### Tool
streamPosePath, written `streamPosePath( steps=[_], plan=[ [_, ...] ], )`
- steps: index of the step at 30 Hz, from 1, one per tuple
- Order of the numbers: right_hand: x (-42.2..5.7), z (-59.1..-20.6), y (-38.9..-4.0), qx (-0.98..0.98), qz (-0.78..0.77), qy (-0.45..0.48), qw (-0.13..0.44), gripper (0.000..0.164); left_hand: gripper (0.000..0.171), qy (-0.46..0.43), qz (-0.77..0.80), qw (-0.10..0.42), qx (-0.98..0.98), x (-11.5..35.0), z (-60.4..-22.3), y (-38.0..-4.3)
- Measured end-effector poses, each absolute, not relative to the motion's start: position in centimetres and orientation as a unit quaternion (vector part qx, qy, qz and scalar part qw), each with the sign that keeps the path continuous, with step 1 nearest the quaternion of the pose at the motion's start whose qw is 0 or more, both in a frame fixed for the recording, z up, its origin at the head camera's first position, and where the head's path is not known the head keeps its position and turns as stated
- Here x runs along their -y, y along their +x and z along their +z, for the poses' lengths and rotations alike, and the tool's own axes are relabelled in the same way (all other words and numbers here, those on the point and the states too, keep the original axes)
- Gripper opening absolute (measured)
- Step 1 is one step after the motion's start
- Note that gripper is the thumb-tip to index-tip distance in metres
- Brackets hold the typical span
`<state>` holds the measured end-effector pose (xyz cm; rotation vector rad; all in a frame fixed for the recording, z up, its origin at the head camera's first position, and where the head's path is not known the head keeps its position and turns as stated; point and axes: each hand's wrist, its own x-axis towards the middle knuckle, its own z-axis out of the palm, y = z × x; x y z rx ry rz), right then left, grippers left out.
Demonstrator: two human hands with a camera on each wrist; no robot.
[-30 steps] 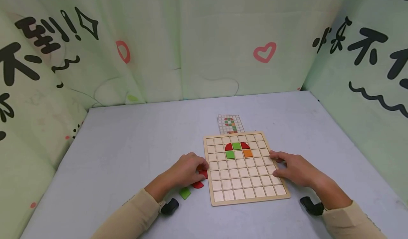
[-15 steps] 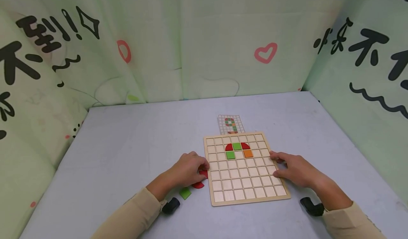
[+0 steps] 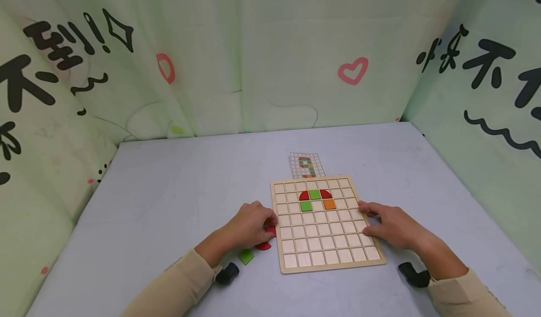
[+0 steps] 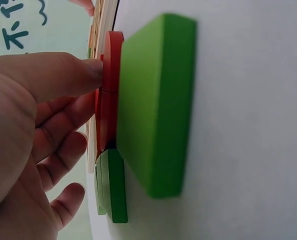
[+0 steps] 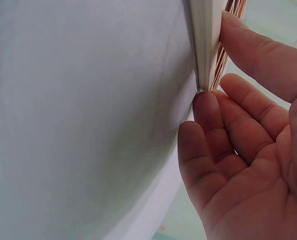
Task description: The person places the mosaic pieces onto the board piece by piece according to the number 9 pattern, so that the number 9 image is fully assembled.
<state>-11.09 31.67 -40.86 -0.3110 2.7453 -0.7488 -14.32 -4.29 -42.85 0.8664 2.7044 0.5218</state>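
A square wooden grid board (image 3: 331, 266) lies on the table, with two red rounded tiles, two of green and orange (image 3: 329, 204) squares plus another green square (image 3: 314, 194) set in its upper cells. My left hand (image 3: 250, 224) rests at its left edge, thumb against a red tile (image 4: 110, 105) in the left wrist view. My right hand (image 3: 395, 223) touches the right edge with thumb and fingertips; the right wrist view shows them against the board's side (image 5: 206, 45). Beside my left hand lie a red rounded tile (image 3: 263, 246) and a green square tile (image 3: 246, 256).
A small printed pattern card (image 3: 306, 165) lies just behind the board, its near end covered. More green tiles (image 4: 116, 185) stand beyond the red ones in the left wrist view. Pale green printed curtains (image 3: 283, 49) enclose the back and sides of the white table (image 3: 190, 181).
My left fingers shift slightly at the board's left edge, covering a bit of red that showed between them earlier. The board and my right hand stay in place.
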Motion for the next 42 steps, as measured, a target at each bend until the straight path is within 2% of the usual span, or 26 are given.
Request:
streamPosePath(
  steps=[17,37,42],
  plan=[
    [-31.6,-40.9,-11.1,-0.953,-0.248,-0.102,0.139,0.064,0.022,0.313,0.184,0.108,-0.926,4.2,-41.9,-14.4],
    [-31.5,-40.9,-11.2,-0.953,-0.246,-0.107,0.140,0.064,0.012,0.338,0.211,0.080,-0.914,1.3,-41.5,-15.5],
    [-31.5,-40.8,-11.1,-0.953,-0.248,-0.108,0.139,0.063,0.014,0.334,0.213,0.087,-0.914,0.5,-41.5,-15.7]
  ],
)
